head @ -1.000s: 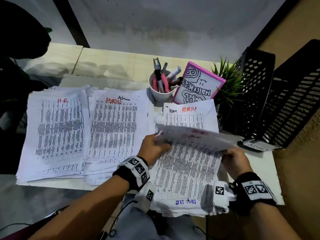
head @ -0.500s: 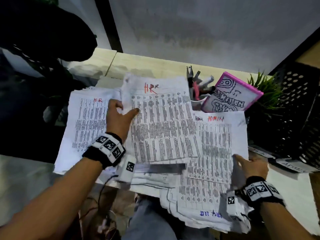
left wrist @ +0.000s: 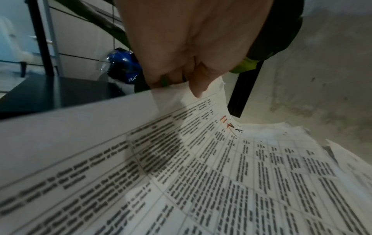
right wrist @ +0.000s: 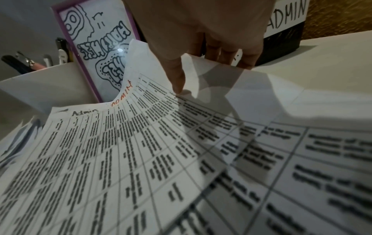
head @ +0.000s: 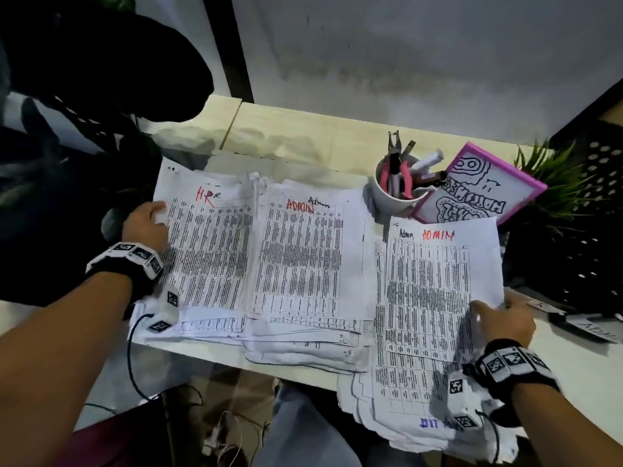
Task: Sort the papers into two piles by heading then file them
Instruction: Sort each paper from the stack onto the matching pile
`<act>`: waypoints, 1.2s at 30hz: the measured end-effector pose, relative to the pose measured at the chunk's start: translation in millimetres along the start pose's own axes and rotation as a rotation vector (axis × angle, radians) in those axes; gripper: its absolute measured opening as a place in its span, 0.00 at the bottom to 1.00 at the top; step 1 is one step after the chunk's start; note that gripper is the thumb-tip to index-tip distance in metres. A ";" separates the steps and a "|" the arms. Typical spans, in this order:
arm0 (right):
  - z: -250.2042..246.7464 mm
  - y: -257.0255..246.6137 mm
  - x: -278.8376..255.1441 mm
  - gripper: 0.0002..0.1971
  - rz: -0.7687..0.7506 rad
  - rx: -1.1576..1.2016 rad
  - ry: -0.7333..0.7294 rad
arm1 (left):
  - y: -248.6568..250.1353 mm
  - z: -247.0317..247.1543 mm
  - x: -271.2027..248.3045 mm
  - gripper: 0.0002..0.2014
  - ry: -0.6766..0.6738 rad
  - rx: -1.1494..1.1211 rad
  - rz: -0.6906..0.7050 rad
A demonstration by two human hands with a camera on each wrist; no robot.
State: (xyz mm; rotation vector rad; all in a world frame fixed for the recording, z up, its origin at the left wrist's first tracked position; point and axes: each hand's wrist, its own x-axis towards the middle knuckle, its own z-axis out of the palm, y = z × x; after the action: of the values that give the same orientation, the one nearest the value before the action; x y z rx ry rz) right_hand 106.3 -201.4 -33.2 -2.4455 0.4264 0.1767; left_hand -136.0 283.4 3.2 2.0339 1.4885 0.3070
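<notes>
The left hand (head: 145, 225) pinches the HR sheet (head: 209, 251); the right hand (head: 505, 320) pinches the Admin sheet (head: 435, 298), fingers (right wrist: 248, 58) curled beneath.

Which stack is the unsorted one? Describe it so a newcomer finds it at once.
Start at the white cup of pens at the back of the desk. Just in front of it, to the right, lies the unsorted stack, overhanging the desk's near edge. Unlike the two stacks to its left, the right hand lifts its top sheet's edge.
</notes>
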 end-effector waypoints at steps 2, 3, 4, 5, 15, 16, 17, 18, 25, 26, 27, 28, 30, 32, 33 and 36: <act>-1.4 2.2 1.7 0.15 0.010 0.011 0.002 | -9.1 6.0 4.4 0.24 -0.116 0.048 -0.051; -2.9 2.1 1.1 0.13 0.010 0.031 0.003 | -8.7 8.3 2.5 0.23 -0.167 0.066 -0.060; -4.8 3.5 1.8 0.12 0.004 0.047 0.005 | -8.4 12.5 1.0 0.21 -0.203 0.057 -0.059; -6.4 4.0 2.5 0.12 0.009 0.090 -0.001 | -6.5 17.1 -2.2 0.19 -0.198 0.059 -0.051; -27.2 4.2 -2.1 0.06 0.109 0.655 -0.159 | 108.7 113.3 -127.5 0.18 -0.253 -0.324 0.437; -28.2 5.8 -4.3 0.06 0.134 0.715 -0.166 | 124.5 122.6 -145.8 0.20 -0.373 -0.407 0.395; -30.5 10.9 -3.3 0.07 0.150 0.767 -0.187 | 136.7 133.8 -161.2 0.23 -0.497 -0.463 0.330; -32.0 13.8 -3.1 0.08 0.158 0.777 -0.209 | 146.6 144.0 -173.3 0.28 -0.607 -0.485 0.259; -48.3 37.2 -2.9 0.16 0.216 0.807 -0.318 | 167.5 186.2 -229.8 0.29 -0.781 -0.701 0.099; -49.9 38.6 -4.2 0.16 0.212 0.784 -0.329 | 165.4 188.9 -232.7 0.20 -0.754 -0.683 0.124; -51.0 40.3 -3.0 0.15 0.220 0.773 -0.322 | 164.0 188.4 -235.6 0.13 -0.715 -0.638 0.154; -51.1 40.1 -1.5 0.15 0.244 0.803 -0.314 | 160.5 188.4 -237.7 0.10 -0.684 -0.617 0.183; -48.6 41.9 8.6 0.16 0.292 0.880 -0.271 | 152.4 188.9 -242.0 0.16 -0.675 -0.648 0.146; -38.1 49.7 27.2 0.14 0.308 0.810 -0.213 | 144.3 190.3 -245.8 0.19 -0.703 -0.696 0.073; -33.3 51.1 34.8 0.11 0.302 0.729 -0.192 | 141.8 190.1 -247.5 0.19 -0.708 -0.703 0.058; -19.7 51.4 46.5 0.08 0.173 0.437 -0.227 | 139.6 187.9 -251.7 0.18 -0.712 -0.693 0.045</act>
State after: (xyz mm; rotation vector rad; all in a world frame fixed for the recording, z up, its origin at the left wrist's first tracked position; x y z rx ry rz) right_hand 132.7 -263.7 -58.0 -1.9356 0.5141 0.3869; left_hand -17.5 -38.0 -26.0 1.3902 0.7468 0.0726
